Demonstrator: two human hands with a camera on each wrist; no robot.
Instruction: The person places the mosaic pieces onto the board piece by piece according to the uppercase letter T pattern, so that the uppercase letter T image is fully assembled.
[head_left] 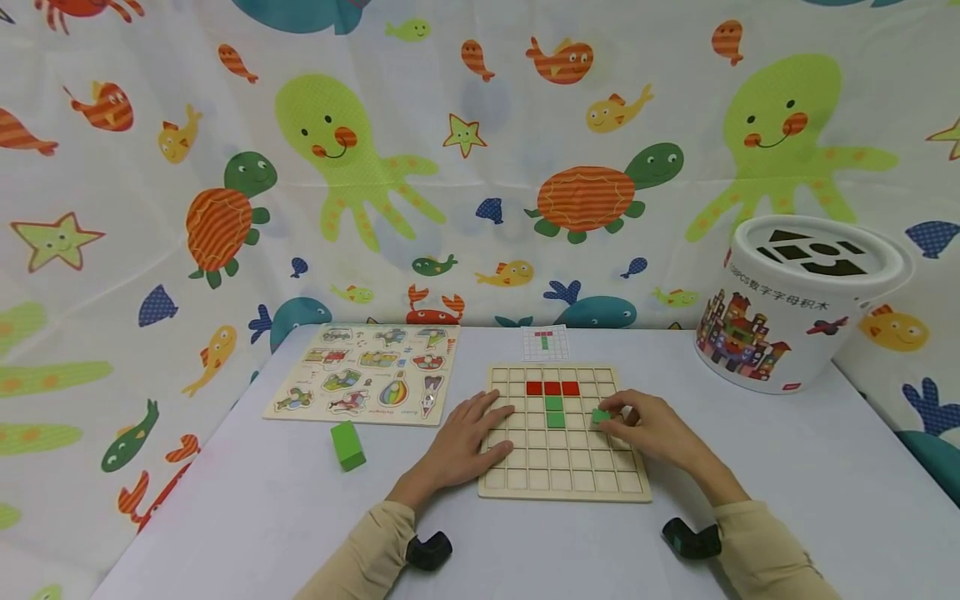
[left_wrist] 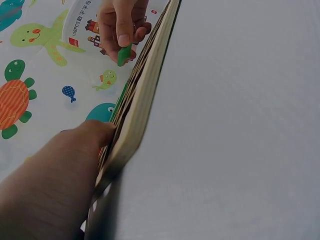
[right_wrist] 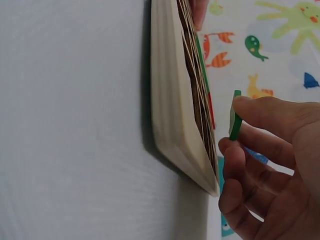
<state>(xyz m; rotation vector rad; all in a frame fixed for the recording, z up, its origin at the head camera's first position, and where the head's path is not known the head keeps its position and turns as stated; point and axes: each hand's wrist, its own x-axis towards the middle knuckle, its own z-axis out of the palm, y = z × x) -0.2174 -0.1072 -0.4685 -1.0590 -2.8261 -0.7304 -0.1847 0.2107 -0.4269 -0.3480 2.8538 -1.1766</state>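
A wooden grid board (head_left: 564, 481) lies flat on the table. My left hand (head_left: 463, 440) rests on its left edge with the fingers stretched out. Between thumb and fingertips, my right hand (head_left: 654, 427) pinches a small green square tile (head_left: 601, 416) over the right part of the grid. In the right wrist view that tile (right_wrist: 235, 115) is edge-on, held apart from the board's surface. Three red tiles (head_left: 552, 388) form a row near the top of the grid. Below the middle one, two green tiles (head_left: 555, 412) run downward. Behind the board lies a small card (head_left: 545, 343) printed with a red and green grid pattern.
A green block (head_left: 348, 447) stands on the table left of my left hand. Further back on that side is a picture puzzle board (head_left: 360, 379). At the back right sits a large white bucket (head_left: 798, 308) with cut-out shapes in its lid. A patterned cloth (head_left: 480, 167) hangs behind.
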